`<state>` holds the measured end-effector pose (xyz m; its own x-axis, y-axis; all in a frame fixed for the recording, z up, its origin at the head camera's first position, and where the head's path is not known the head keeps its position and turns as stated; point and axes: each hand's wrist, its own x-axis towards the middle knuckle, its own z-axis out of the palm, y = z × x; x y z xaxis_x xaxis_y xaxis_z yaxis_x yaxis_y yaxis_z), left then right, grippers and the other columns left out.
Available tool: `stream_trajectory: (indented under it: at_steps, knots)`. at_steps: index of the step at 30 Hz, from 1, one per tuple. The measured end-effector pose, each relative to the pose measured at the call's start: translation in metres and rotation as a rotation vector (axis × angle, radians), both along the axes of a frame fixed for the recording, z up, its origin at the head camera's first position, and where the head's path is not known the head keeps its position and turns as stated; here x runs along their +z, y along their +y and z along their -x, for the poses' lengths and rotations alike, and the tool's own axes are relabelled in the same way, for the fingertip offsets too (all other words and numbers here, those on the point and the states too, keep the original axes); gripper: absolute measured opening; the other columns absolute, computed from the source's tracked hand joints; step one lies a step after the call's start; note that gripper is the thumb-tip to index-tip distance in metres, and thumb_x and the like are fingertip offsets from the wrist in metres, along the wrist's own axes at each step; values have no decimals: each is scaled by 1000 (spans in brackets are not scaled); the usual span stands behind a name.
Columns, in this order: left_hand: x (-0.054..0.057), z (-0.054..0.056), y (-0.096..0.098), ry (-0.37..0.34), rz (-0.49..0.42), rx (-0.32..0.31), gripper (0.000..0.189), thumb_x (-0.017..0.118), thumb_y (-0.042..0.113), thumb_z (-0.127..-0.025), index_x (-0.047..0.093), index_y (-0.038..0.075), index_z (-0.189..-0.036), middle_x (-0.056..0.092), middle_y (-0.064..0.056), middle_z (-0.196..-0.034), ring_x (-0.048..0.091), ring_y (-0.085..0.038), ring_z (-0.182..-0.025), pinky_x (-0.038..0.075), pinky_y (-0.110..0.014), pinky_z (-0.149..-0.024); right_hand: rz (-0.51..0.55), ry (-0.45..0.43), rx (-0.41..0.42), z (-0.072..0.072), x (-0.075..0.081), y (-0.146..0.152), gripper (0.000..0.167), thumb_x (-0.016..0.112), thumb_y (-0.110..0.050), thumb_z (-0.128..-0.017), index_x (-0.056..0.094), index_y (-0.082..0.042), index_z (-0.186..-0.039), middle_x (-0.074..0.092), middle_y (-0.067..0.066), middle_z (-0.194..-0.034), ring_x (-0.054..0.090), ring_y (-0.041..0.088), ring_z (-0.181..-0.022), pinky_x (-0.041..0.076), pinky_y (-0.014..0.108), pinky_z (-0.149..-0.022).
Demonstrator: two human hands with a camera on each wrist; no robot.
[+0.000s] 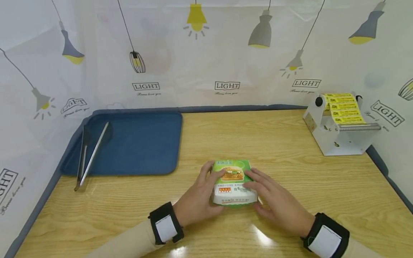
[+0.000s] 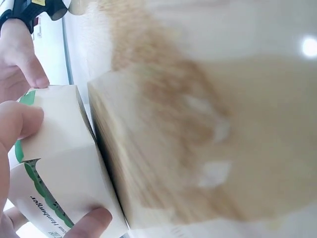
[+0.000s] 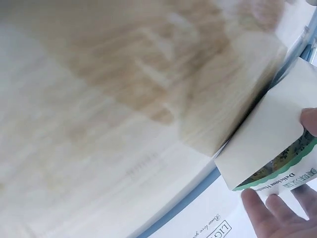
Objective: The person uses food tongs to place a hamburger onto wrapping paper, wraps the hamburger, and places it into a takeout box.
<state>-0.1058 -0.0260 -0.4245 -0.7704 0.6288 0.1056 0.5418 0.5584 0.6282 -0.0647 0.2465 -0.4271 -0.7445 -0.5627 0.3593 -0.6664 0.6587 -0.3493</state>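
Observation:
A green and white paper hamburger box (image 1: 235, 195), printed with a burger picture, sits on the wooden table in front of me. My left hand (image 1: 198, 193) holds its left side, with fingers on the upper edge and the thumb low near the front. On the opposite side my right hand (image 1: 280, 204) grips the box, fingertips reaching over the top. In the left wrist view, the white side of the box (image 2: 64, 124) shows a fingertip and thumb pressed against it. A dark slit between lid and base of the box (image 3: 262, 134) appears in the right wrist view.
A blue tray (image 1: 145, 143) lies at the back left, with metal tongs (image 1: 93, 157) resting across it and past its front edge. At the back right stands a white label dispenser (image 1: 345, 139) with a roll of yellow labels (image 1: 345, 109). A lamp-printed curtain (image 1: 200, 57) surrounds the table.

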Motion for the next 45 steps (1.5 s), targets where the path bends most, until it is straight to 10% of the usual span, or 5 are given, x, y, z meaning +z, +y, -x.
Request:
stream_trajectory:
  at_steps: [22,30,39,45]
  knots:
    - [2,0,1,85,132,-16,95,90,16,-76,38,5,-154,8,-27,-165,30,-41,-147,50,-37,-103,-119,-52,-9,2,2,-2,82,90,-6,-75,53,-23,-147,39,9,-157,40,35,-142,55,45,-96]
    - [14,8,-8,-32,84,-69,95,82,30,-87,26,15,-162,7,-20,-169,63,-26,-116,55,-24,-82,-43,-125,29,12,14,9,88,88,-13,-79,44,-27,-155,43,7,-156,47,30,-136,55,45,-96]
    - [27,13,-17,-105,53,-110,80,58,47,-102,21,8,-161,52,-7,-147,61,-10,-112,53,-33,-95,156,-386,102,21,28,16,67,65,-19,-100,34,-27,-160,41,1,-159,48,19,-137,51,44,-101]
    - [28,11,-16,-141,44,-84,68,53,47,-104,32,8,-156,63,-1,-126,63,-4,-90,54,-27,-79,219,-467,55,22,32,13,61,66,-25,-101,40,-23,-156,43,0,-158,48,19,-136,50,44,-101]
